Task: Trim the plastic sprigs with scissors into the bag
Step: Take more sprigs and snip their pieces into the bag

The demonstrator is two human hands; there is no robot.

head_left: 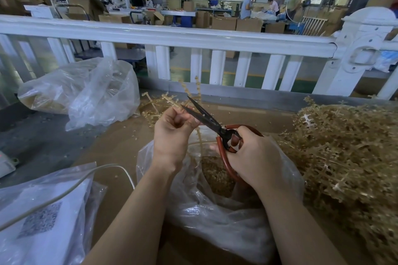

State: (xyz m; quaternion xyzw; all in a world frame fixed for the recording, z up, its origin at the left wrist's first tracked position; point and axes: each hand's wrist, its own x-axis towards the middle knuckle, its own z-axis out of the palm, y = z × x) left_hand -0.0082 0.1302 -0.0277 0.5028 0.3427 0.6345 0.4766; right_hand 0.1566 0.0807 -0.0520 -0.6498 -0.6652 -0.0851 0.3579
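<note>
My left hand [172,133] pinches a tan plastic sprig [195,90] that sticks up past its fingers. My right hand [256,157] grips the red handles of black-bladed scissors [206,117]. The blades are parted, their tips right beside the left fingers at the sprig's stem. Under both hands an open clear plastic bag [226,217] holds tan trimmed pieces. A large heap of untrimmed sprigs [349,153] lies to the right.
A brown cardboard surface [120,146] carries the work. A filled clear bag [86,92] sits at the far left, and more loose sprigs [155,107] lie behind the hands. A white railing [172,38] runs across. A bagged white pack with a cable [43,211] lies at the lower left.
</note>
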